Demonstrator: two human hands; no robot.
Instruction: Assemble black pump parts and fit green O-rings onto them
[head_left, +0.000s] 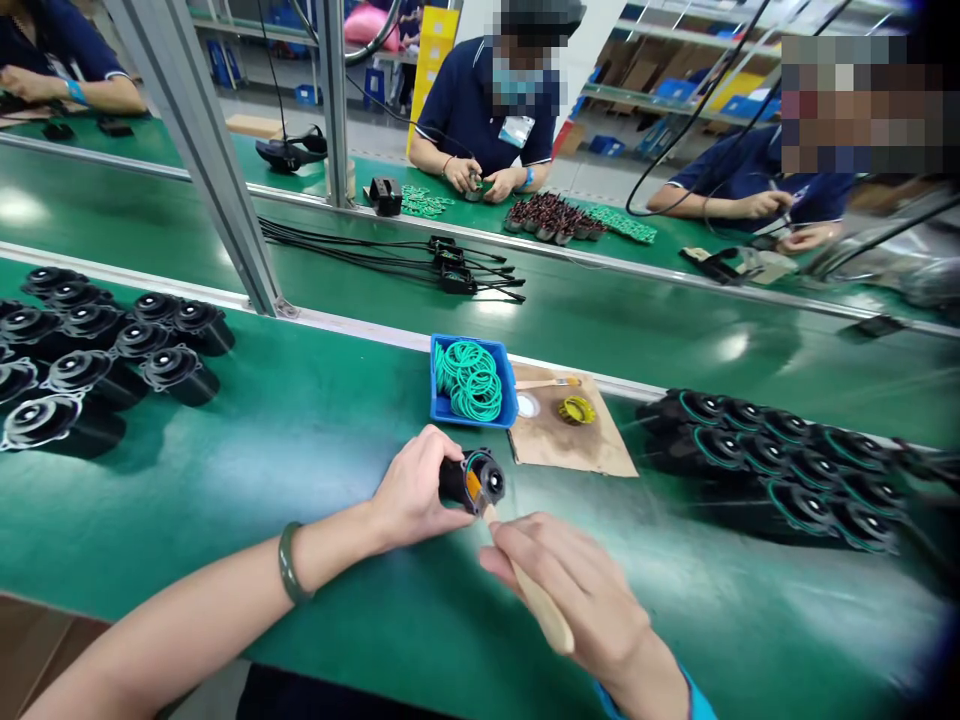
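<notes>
My left hand [420,487] is wrapped round a black cylindrical housing [455,484], its round end tilted toward my right. A green ring shows along the rim of that end. In my right hand [574,590] is a paintbrush [544,605] with a pale wooden handle, gripped near its neck. The brush's bristles touch the rim of the housing. Just beyond my left hand stands a blue bin [436,400] holding many green rubber rings [469,380].
Brown cardboard [607,450] carries a yellow cup [577,409], a white disc and another brush. Black housings stand at left [180,372] and, with green rings, at right [795,470]. A metal post [195,150] rises from the rail. Co-workers sit across the belt, where black cables [360,245] lie.
</notes>
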